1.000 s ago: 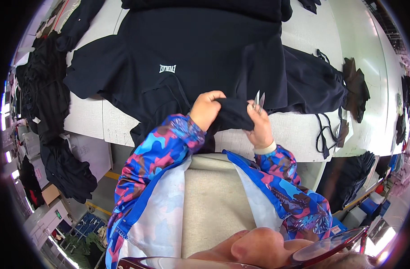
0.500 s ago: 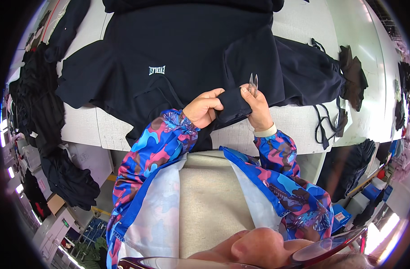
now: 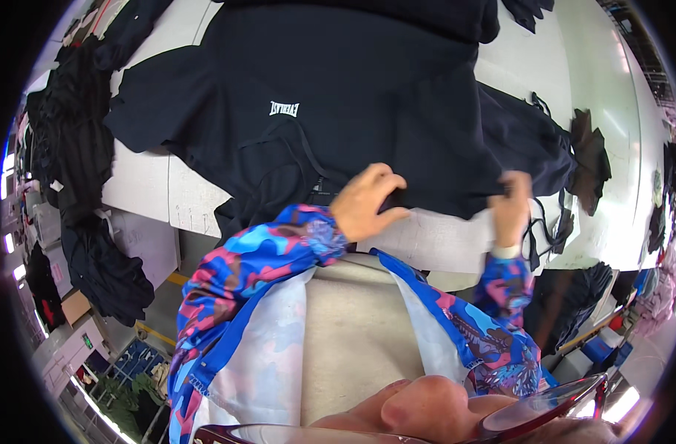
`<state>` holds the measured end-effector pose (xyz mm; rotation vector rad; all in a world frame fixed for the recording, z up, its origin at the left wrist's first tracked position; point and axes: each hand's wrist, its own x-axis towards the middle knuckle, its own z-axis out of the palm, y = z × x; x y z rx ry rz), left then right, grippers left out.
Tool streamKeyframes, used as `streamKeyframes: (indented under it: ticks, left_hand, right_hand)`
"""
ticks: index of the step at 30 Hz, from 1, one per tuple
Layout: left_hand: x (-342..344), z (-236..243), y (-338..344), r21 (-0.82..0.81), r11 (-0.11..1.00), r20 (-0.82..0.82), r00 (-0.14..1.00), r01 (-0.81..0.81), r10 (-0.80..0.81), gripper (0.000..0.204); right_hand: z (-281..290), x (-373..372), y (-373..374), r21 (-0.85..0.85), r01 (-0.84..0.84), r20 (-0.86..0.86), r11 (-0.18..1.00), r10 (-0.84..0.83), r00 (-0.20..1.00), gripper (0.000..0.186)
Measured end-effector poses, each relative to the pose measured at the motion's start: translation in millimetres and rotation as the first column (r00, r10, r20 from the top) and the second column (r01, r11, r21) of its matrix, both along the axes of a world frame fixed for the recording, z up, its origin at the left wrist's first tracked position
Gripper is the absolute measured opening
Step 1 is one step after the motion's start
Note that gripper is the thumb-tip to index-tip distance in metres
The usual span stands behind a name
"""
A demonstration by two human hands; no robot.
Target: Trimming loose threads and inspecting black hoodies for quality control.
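A black garment with a small white print lies spread on the white table, with a hood and drawstrings near its front edge. My left hand has thumb and fingers apart beside the front edge of the garment, holding nothing that I can see. My right hand, blurred by motion, is at the garment's right part near that edge; what is in its fingers, if anything, I cannot make out, and I do not see the scissors.
Heaps of dark garments hang over the table's left side. Dark brown cloth and loose black straps lie at the right. Dark clothes are piled under the right side; blue bins stand on the lower right.
My hands have parted, the right moving to the right, the left toward the middle with fingers opened. The bunched fabric between them has been released. The scissors blades are out of sight.
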<state>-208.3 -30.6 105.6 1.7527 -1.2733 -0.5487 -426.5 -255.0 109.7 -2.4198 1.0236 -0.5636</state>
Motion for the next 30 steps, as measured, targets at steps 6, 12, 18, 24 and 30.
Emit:
streamKeyframes:
  ticks: [6,12,18,24,30]
  left_hand:
    - [64,-31,55,0.179,0.973,0.444,0.895,-0.144,0.051,0.042]
    - [50,-54,74,0.243,0.96,0.455,0.89,-0.138,0.012,0.027]
    - [65,-62,25,0.174,0.955,0.493,0.861,-0.241,0.128,0.016]
    - [84,-111,-15,0.139,0.977,0.326,0.939,-0.162,0.109,0.014]
    - [94,-110,-3,0.095,0.967,-0.008,0.971,-0.237,0.239,0.006]
  right_hand:
    - [81,-201,-206,-0.158,0.771,0.208,0.617,-0.742,0.637,0.032]
    - [34,-121,-128,-0.377,0.47,0.193,0.798,-0.429,0.883,0.02]
    - [-49,50,-19,-0.232,0.055,0.146,0.971,-0.022,0.989,0.017]
    - [-97,53,-35,-0.282,0.271,-0.259,0.92,-0.345,0.902,0.018]
    - [-134,4,-68,-0.194,0.326,-0.134,0.925,-0.354,0.926,0.019]
